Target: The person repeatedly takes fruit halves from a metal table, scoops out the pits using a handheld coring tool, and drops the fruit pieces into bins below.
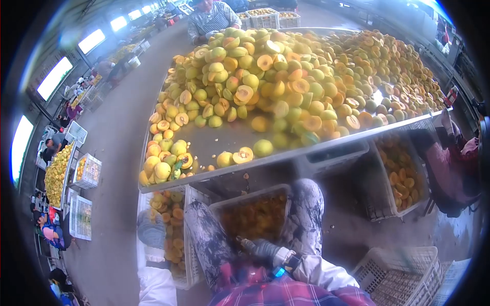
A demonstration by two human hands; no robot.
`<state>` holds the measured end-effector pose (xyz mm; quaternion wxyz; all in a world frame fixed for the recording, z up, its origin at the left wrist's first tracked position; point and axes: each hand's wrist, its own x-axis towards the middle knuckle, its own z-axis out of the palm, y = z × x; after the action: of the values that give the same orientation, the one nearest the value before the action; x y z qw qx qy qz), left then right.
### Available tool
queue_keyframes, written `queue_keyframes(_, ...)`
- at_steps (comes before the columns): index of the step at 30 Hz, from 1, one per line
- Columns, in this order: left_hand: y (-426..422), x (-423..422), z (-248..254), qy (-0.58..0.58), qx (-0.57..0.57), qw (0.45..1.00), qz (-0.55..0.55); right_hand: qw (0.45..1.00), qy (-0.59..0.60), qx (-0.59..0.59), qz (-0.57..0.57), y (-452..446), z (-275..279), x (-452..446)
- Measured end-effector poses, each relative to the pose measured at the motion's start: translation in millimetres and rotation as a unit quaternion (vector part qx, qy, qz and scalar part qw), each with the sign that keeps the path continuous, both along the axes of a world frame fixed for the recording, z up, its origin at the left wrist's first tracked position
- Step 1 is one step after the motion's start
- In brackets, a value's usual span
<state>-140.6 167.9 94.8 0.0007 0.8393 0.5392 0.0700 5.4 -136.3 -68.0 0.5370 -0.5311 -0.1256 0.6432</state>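
My left hand (151, 232), in a grey glove, is over the left side of a white crate of halved fruit (173, 232); its fingers are too blurred to read. My right hand (261, 250), also gloved, is low between my knees, its fingers wrapped round a small dark tool (244, 241). Below the table edge, between my legs, a second crate (289, 189) holds darker fruit pieces. On the metal table (204, 145) lies a big heap of yellow-green fruit (250, 81), whole and halved. Near the front edge sits a cut half (243, 155).
An empty white crate (398, 273) stands at the lower right. Another crate of halves (400, 178) is under the table's right side, beside a seated person (454, 168). Across the table is a person (212, 20). More people and crates line the left.
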Motion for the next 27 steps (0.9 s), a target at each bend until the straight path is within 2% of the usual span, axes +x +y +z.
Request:
queue_keyframes(2,11,27,-15,-0.178,0.093,0.974,-0.107,0.984,-0.111,-0.039,0.132,2,21,12)
queue_keyframes(3,8,60,-10,-0.204,0.091,0.958,-0.179,0.99,-0.009,-0.104,0.09,6,43,12)
queue_keyframes(6,-22,184,11,-0.265,0.049,0.891,-0.366,0.995,-0.056,-0.049,0.061,4,63,23)
queue_keyframes(7,-30,218,11,-0.195,0.054,0.902,-0.382,0.998,-0.005,-0.054,0.021,3,72,26)
queue_keyframes(8,-33,247,6,-0.123,0.059,0.907,-0.398,0.998,0.0,-0.052,0.018,4,48,23)
queue_keyframes(9,-27,271,-5,-0.069,0.039,0.898,-0.433,0.997,-0.069,-0.03,-0.021,5,7,13)
queue_keyframes(10,-26,290,-12,-0.015,0.02,0.884,-0.467,0.988,-0.138,-0.007,-0.062,12,31,24)
queue_keyframes(11,-26,299,-17,-0.01,0.02,0.882,-0.471,0.987,-0.049,-0.149,0.037,8,55,39)
queue_keyframes(12,-28,307,-21,0.054,-0.027,0.864,-0.499,0.987,-0.045,-0.148,0.033,9,49,41)
queue_keyframes(13,-31,314,-23,0.118,-0.073,0.841,-0.523,0.991,-0.069,-0.111,0.018,9,33,37)
queue_keyframes(14,-32,317,-24,0.122,-0.074,0.838,-0.527,0.993,-0.093,-0.075,0.003,8,14,29)
queue_keyframes(17,-37,316,-13,0.073,-0.219,0.857,-0.461,0.984,-0.168,0.032,-0.039,6,-32,10)
queue_keyframes(22,-50,315,-4,0.131,-0.182,0.855,-0.468,0.969,-0.238,0.063,-0.01,6,-41,8)
queue_keyframes(24,-46,307,-9,0.011,-0.193,0.837,-0.512,0.956,-0.282,0.078,-0.021,2,-33,13)
queue_keyframes(25,-39,304,-16,0.007,-0.191,0.835,-0.517,0.963,-0.256,0.069,-0.043,0,-23,18)
queue_keyframes(27,-25,300,-27,-0.18,-0.217,0.805,-0.522,0.974,-0.205,0.055,-0.082,-2,3,30)
